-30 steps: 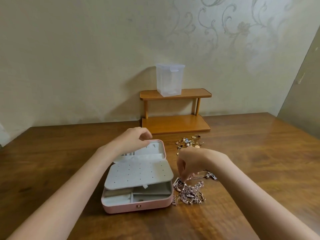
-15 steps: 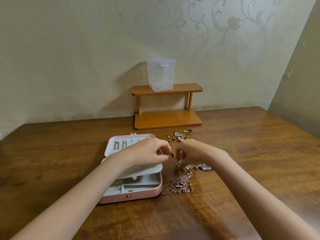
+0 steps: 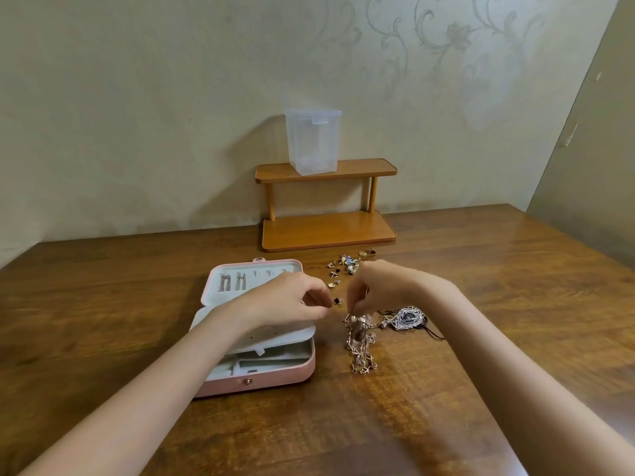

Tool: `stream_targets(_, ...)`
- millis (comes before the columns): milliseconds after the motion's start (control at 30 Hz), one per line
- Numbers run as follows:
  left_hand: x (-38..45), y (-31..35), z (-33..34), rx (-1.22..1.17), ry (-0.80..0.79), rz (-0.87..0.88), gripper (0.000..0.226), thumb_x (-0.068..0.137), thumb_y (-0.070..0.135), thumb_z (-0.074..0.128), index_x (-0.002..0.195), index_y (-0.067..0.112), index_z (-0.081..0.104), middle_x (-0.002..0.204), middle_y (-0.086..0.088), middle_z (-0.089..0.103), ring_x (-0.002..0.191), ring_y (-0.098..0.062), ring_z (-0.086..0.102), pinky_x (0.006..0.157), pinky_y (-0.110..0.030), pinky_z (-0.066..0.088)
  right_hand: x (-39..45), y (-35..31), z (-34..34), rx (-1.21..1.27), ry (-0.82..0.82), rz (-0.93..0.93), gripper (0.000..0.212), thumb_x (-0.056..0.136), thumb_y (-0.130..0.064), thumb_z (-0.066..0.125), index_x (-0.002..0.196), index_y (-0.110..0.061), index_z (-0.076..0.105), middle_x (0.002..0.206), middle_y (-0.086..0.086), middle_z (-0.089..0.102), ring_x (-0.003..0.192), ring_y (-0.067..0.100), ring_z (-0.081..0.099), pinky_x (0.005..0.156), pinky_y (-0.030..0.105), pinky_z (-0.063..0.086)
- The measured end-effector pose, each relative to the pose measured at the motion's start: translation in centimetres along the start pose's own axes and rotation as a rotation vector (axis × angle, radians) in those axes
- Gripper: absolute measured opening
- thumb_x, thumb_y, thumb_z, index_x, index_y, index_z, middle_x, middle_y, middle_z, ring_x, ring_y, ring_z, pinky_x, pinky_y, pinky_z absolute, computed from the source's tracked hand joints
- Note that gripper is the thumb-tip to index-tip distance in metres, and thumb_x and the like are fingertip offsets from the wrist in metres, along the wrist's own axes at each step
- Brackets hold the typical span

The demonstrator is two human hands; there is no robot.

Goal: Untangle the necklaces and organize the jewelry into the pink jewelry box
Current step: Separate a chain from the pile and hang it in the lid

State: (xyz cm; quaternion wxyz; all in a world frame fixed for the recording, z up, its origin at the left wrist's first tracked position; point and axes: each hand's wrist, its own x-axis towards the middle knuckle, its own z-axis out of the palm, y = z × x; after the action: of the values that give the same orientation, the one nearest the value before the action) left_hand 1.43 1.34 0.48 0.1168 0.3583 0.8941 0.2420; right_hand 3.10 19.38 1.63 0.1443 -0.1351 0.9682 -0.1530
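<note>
Currently the pink jewelry box [image 3: 261,381] sits open near the middle of the desk [image 3: 103,304], left of centre, lid [image 3: 220,273] folded back flat toward the far edge with two pairs of long earrings [image 3: 233,282] hung in it. A white perforated insert tray [image 3: 275,334] lies over the base; below it the grey compartments show at the front. Left hand [image 3: 285,300] hovers over the tray, fingers curled, thumb and fingertips pinched together at the box's right edge; whether anything is in the pinch, cannot tell. Right hand [image 3: 378,286] is just right of it, fingers curled down and pinching the top of the tangled necklaces [image 3: 360,341], a rose-gold clump touching the desk just right of the box. A silver pendant with a dark stone [image 3: 407,317] lies beside the clump, under the right wrist, a black cord trailing from it. One small dark earring [image 3: 338,300] lies between the two hands. A scatter of small jewelry pieces [image 3: 345,267] lies farther back, near the far edge. Behind that, against the wall, a two-tier wooden shelf [image 3: 326,230] carries a clear plastic container [image 3: 313,142] on its top tier.
</note>
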Motion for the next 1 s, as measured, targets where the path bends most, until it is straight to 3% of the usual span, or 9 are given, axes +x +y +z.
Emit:
stream_targets(133, 0.4, 0.7, 0.6, -0.083, 0.03, -0.042, 0.025, 0.087, 0.032, 0.064, 0.108, 0.017, 0.066, 0.104, 0.006, 0.066, 0.094, -0.005, 0.061, 0.08, -0.016, 0.049, -0.8, -0.1, -1.8, 0.285, 0.048, -0.025, 0.01, 0.089, -0.007, 0.056, 0.083, -0.01, 0.063, 0.073, -0.001, 0.062, 0.063, 0.009, 0.055, 0.056, 0.017, 0.045)
stream_targets(300, 1.1, 1.3, 0.7, -0.372, 0.176, -0.051, 0.008, 0.088, 0.015, 0.064, 0.09, 0.022, 0.068, 0.085, 0.008, 0.068, 0.08, -0.001, 0.062, 0.072, -0.011, 0.047, -1.2, -0.6, -2.6, 0.597, 0.15, -0.083, 0.01, 0.09, -0.005, 0.054, 0.083, -0.006, 0.06, 0.075, 0.006, 0.059, 0.061, 0.01, 0.052, 0.054, 0.018, 0.043)
stream_targets(433, 0.8, 1.6, 0.1, -0.729, 0.208, -0.125, 0.009, 0.091, 0.015, 0.059, 0.092, 0.016, 0.068, 0.088, 0.001, 0.073, 0.085, -0.01, 0.069, 0.082, -0.024, 0.052, -1.0, -0.5, -3.1, 0.724, 0.269, -0.109, 0.011, 0.09, -0.006, 0.057, 0.081, -0.007, 0.062, 0.07, 0.004, 0.059, 0.056, 0.008, 0.05, 0.052, 0.019, 0.042)
stream_targets(567, 0.7, 1.4, -0.6, -1.045, 0.269, -0.15, 0.008, 0.091, 0.012, 0.057, 0.095, 0.011, 0.064, 0.093, -0.006, 0.072, 0.088, -0.015, 0.068, 0.078, -0.021, 0.053, -1.0, -0.2, -3.4, 0.742, 0.331, -0.118, 0.008, 0.089, -0.005, 0.061, 0.081, -0.007, 0.064, 0.066, 0.002, 0.061, 0.053, 0.008, 0.051, 0.051, 0.019, 0.042)
stream_targets(733, 1.2, 1.5, -0.2, -0.884, 0.23, -0.166, 0.022, 0.084, 0.012, 0.068, 0.106, 0.014, 0.066, 0.105, 0.0, 0.069, 0.101, -0.014, 0.063, 0.079, -0.021, 0.048, -1.0, -0.9, -3.7, 0.779, 0.388, -0.187, 0.004, 0.087, -0.008, 0.064, 0.084, -0.008, 0.066, 0.068, 0.002, 0.061, 0.056, 0.006, 0.052, 0.052, 0.017, 0.043)
stream_targets(833, 1.6, 2.0, 0.2, -0.859, 0.253, -0.189, 0.014, 0.082, 0.013, 0.069, 0.096, 0.016, 0.07, 0.096, 0.003, 0.071, 0.091, -0.01, 0.065, 0.074, -0.019, 0.048, -0.9, -1.1, -4.0, 0.814, 0.403, -0.21, 0.004, 0.086, -0.006, 0.065, 0.083, -0.008, 0.066, 0.066, 0.001, 0.061, 0.054, 0.006, 0.052, 0.052, 0.017, 0.042)
stream_targets(1000, 1.2, 2.6, 0.0, -0.893, 0.235, -0.167, 0.014, 0.084, 0.013, 0.067, 0.098, 0.011, 0.069, 0.087, 0.0, 0.073, 0.08, -0.01, 0.07, 0.065, -0.017, 0.051, -0.9, -1.0, -4.3, 0.797, 0.434, -0.202, 0.004, 0.087, -0.006, 0.064, 0.084, -0.008, 0.065, 0.071, 0.006, 0.062, 0.057, 0.009, 0.052, 0.053, 0.017, 0.043)
